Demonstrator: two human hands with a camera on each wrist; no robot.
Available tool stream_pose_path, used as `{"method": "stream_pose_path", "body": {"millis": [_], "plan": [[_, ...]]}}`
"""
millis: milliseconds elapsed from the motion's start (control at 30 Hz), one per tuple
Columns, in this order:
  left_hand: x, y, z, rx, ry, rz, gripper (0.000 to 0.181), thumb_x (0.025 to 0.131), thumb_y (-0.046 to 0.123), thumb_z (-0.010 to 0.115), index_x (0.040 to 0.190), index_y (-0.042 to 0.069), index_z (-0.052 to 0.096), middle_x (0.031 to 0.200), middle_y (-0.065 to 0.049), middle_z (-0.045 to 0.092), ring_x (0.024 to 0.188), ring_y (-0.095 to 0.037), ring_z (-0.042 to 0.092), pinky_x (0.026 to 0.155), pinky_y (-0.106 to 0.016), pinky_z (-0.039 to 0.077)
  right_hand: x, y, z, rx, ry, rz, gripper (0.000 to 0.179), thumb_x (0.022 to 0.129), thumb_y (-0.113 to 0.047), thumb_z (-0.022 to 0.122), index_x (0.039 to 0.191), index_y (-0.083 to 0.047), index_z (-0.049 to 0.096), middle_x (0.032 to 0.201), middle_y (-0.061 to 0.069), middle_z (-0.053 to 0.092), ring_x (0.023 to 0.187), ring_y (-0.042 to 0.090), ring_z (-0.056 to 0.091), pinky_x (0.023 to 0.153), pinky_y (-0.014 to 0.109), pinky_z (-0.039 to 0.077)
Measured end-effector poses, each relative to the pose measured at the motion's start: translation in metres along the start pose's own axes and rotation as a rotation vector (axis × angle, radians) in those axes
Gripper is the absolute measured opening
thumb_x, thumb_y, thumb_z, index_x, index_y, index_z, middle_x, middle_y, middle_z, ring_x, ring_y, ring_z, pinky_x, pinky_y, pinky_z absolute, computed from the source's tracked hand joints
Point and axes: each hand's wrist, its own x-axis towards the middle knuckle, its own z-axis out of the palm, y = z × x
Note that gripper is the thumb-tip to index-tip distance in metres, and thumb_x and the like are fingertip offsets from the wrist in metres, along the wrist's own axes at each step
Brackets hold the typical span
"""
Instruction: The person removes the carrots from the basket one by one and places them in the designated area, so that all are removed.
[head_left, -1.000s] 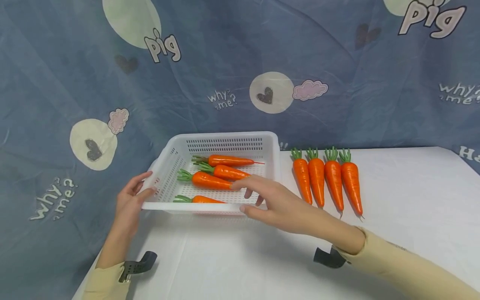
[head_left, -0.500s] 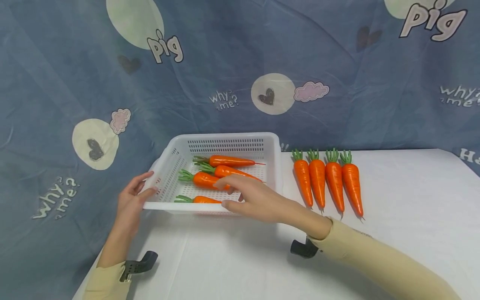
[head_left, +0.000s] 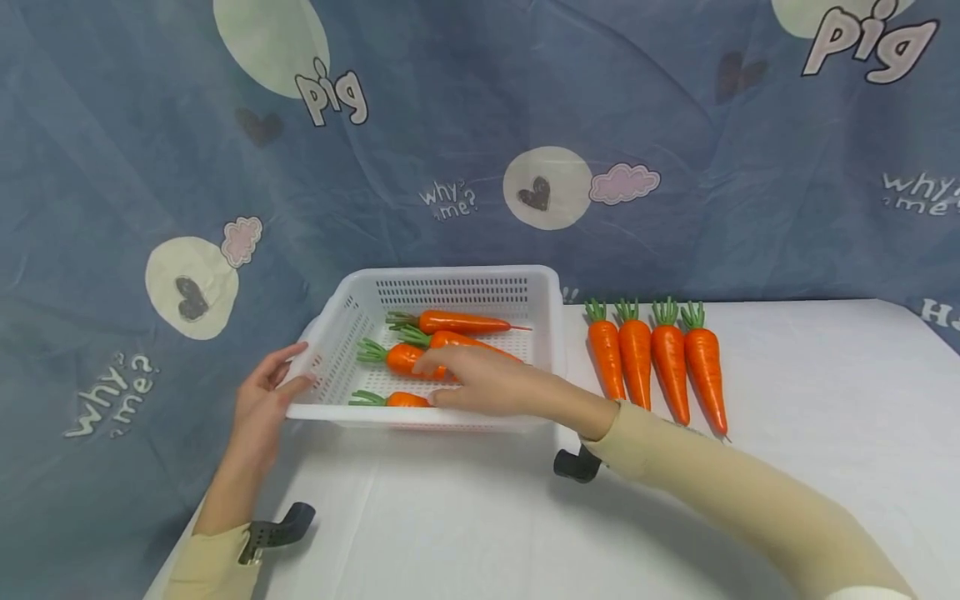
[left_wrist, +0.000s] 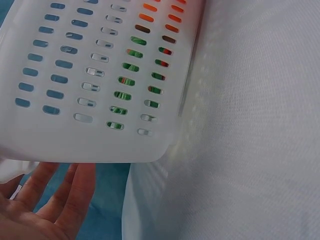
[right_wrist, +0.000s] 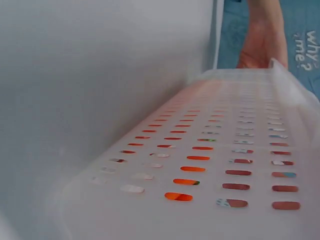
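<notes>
A white perforated plastic basket [head_left: 553,333] holds several orange carrots with green tops. My left hand [head_left: 258,408] holds the basket's left end, thumb at the rim and fingers on the outer side. Reaching over the front rim, my right hand [head_left: 487,379] is inside the basket. Its fingertips are right at one carrot [head_left: 401,357], overlapping its body, while its thumb is beside the front carrot [head_left: 405,400]. Thumb and fingers are spread apart. Behind them lie a slanted carrot [head_left: 446,338] and the rearmost carrot [head_left: 465,322]. The right hand's underside is hidden.
To the right of the basket, several carrots lie side by side in a row, tops to the back, the outermost carrot [head_left: 703,367] at the right. A white cloth [head_left: 420,508] covers the table. A blue printed curtain [head_left: 465,108] hangs behind.
My right hand has moved left and lower into the basket, from the thin ends of the carrots toward their green tops. The left hand stays on the basket's end.
</notes>
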Motion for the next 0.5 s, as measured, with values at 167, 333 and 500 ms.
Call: {"method": "stream_pose_path", "body": {"millis": [167, 333, 500], "plan": [[0.000, -0.001, 0.000, 0.004, -0.004, 0.005, 0.053, 0.093, 0.005, 0.063, 0.143, 0.018, 0.052, 0.119, 0.005, 0.060, 0.103, -0.008, 0.056, 0.073, -0.020, 0.047, 0.011, 0.007, 0.003, 0.057, -0.071, -0.013, 0.046, 0.094, -0.019, 0.067, 0.138, -0.014, 0.056, 0.133, 0.001, 0.059, 0.116, 0.013, 0.053, 0.097, 0.028, 0.041], [0.000, -0.001, 0.001, -0.001, -0.006, 0.010, 0.052, 0.093, 0.006, 0.063, 0.142, 0.018, 0.052, 0.120, 0.004, 0.060, 0.104, -0.010, 0.056, 0.074, -0.020, 0.048, 0.021, 0.016, 0.005, 0.095, -0.175, -0.012, 0.048, 0.095, -0.015, 0.062, 0.142, -0.014, 0.052, 0.135, 0.003, 0.056, 0.110, 0.013, 0.055, 0.093, 0.026, 0.043], [-0.001, 0.000, 0.001, 0.009, 0.005, 0.012, 0.051, 0.093, 0.006, 0.062, 0.142, 0.018, 0.052, 0.123, 0.002, 0.059, 0.104, -0.010, 0.055, 0.074, -0.020, 0.048, 0.029, 0.023, 0.010, 0.118, -0.259, 0.005, 0.046, 0.098, -0.014, 0.059, 0.143, -0.014, 0.050, 0.132, 0.005, 0.057, 0.110, 0.015, 0.057, 0.095, 0.026, 0.043]]}}
